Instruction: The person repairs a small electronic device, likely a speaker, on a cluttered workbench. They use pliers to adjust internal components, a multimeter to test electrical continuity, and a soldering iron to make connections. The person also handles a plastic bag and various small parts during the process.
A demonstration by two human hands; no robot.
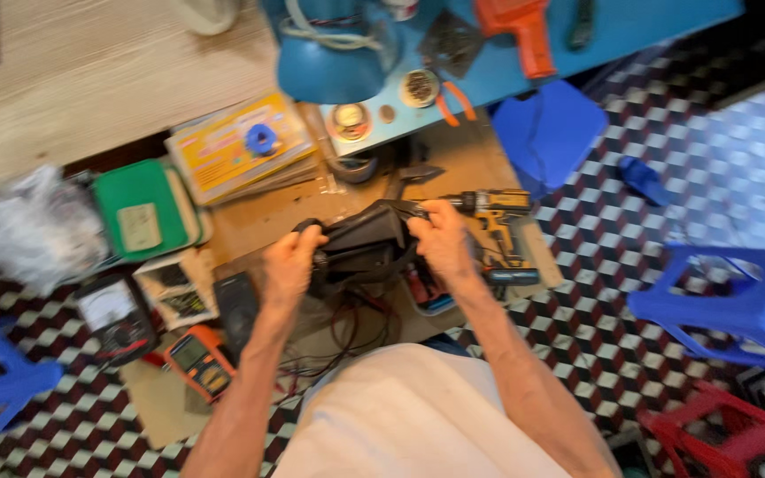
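Cordless drill (498, 221) crowding right, meters (197, 361) left, cables (347, 332) below

My two bare arms reach forward and come close together. My left hand (292, 257) is curled tight, its fingers (310, 237) bent around in a grip. My right hand (443, 243) is curled too, knuckles up, thumb tucked in front.
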